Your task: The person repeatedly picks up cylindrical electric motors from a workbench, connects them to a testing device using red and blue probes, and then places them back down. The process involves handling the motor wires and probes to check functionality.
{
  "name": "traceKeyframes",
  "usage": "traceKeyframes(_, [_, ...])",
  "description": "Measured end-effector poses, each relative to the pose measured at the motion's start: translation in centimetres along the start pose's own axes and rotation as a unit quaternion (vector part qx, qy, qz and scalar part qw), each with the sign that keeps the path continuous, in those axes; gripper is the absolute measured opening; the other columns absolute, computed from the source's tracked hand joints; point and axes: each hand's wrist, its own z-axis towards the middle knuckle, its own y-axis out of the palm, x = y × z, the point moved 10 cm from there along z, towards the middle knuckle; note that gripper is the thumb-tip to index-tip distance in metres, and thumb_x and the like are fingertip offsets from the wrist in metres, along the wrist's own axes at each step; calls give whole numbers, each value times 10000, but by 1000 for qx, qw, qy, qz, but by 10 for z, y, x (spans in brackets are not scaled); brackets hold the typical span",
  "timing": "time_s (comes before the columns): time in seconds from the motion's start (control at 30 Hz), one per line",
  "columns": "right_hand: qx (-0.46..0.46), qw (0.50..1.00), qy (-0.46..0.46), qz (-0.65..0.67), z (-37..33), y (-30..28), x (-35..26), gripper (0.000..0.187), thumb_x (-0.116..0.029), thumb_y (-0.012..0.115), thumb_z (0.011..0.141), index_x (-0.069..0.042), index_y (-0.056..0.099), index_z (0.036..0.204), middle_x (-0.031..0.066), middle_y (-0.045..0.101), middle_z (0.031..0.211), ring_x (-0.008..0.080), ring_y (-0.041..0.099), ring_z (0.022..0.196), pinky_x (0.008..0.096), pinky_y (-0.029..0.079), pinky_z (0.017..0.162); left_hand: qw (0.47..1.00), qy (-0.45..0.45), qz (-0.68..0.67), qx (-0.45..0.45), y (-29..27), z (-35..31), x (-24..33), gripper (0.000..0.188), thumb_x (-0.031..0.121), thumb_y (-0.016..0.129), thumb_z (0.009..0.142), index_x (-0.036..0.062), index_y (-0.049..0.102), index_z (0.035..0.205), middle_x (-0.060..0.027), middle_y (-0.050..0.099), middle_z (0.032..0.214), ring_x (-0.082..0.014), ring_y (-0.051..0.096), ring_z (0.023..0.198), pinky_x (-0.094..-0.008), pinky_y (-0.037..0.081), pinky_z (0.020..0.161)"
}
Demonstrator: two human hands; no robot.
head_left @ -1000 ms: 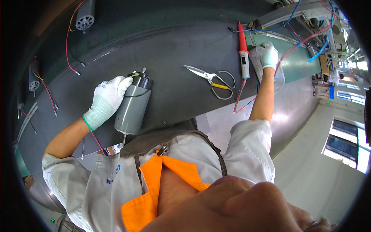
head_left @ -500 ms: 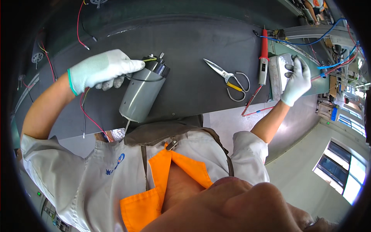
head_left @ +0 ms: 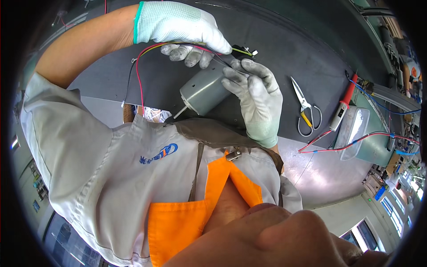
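A grey cylindrical motor [head_left: 202, 91] lies tilted on the dark bench, its thin shaft toward me and its black end away. My left hand [head_left: 187, 29], in a white glove, is closed on the yellow-green wire [head_left: 240, 51] beside that black end. A red wire [head_left: 138, 73] and a black wire [head_left: 129, 82] trail leftward below this hand. My right hand [head_left: 260, 100], gloved too, is over the motor's far right part with thumb and fingers pinched together. A dark wire runs to its fingertips; what they pinch is too small to tell.
Scissors [head_left: 305, 107] with a yellow grip part lie right of my right hand. Farther right are a red-and-white handheld tool [head_left: 341, 111] on a cable and a clear shallow tray [head_left: 353, 133]. A red cable [head_left: 378, 133] crosses the tray.
My right hand has come from the tray at the right to the motor and is now pinched there. The view has shifted; my left hand still grips at the motor's black end.
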Motion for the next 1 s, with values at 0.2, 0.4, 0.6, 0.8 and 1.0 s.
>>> traceKeyframes(0.2, [48, 994, 31, -93, -7, 5, 3, 383, 95, 616, 947, 101, 532, 1321, 209, 613, 1337, 304, 645, 1235, 398, 568, 1026, 993, 28, -93, 70, 6, 0, -15, 656, 572, 482, 1029, -42, 705, 973, -108, 638, 656, -97, 506, 395, -234, 373, 335])
traceKeyframes(0.4, [31, 988, -36, -146, -3, 5, 1, 273, 64, 591, 986, 92, 630, 1255, 171, 675, 1261, 245, 695, 1130, 337, 612, 900, 943, 127, -222, 215, 0, 15, -22, 345, 316, 631, 978, 8, 655, 1131, -7, 625, 804, -38, 545, 539, -179, 385, 428])
traceKeyframes(0.6, [62, 964, -126, -227, 10, -2, -36, 276, 20, 529, 1023, 94, 616, 1273, 216, 715, 1122, 233, 746, 837, 255, 602, 599, 926, 178, -211, 257, 8, 21, -6, 287, 257, 661, 970, 25, 693, 1135, 5, 662, 807, -23, 574, 582, -180, 397, 458])
traceKeyframes(0.8, [86, 971, -102, -198, 27, -17, -48, 455, -4, 568, 987, 117, 467, 1414, 186, 733, 932, 173, 711, 704, 245, 587, 583, 905, 246, -248, 243, 19, 34, -3, 225, 166, 683, 964, 11, 704, 1126, -5, 675, 813, -36, 564, 561, -198, 436, 500])
traceKeyframes(1.0, [79, 974, -78, -196, 28, -22, -45, 526, -5, 587, 969, 116, 431, 1456, 185, 740, 909, 165, 697, 668, 248, 575, 558, 905, 257, -243, 236, 23, 34, 1, 201, 130, 678, 977, -1, 708, 1126, -18, 685, 830, -40, 562, 574, -207, 460, 522])
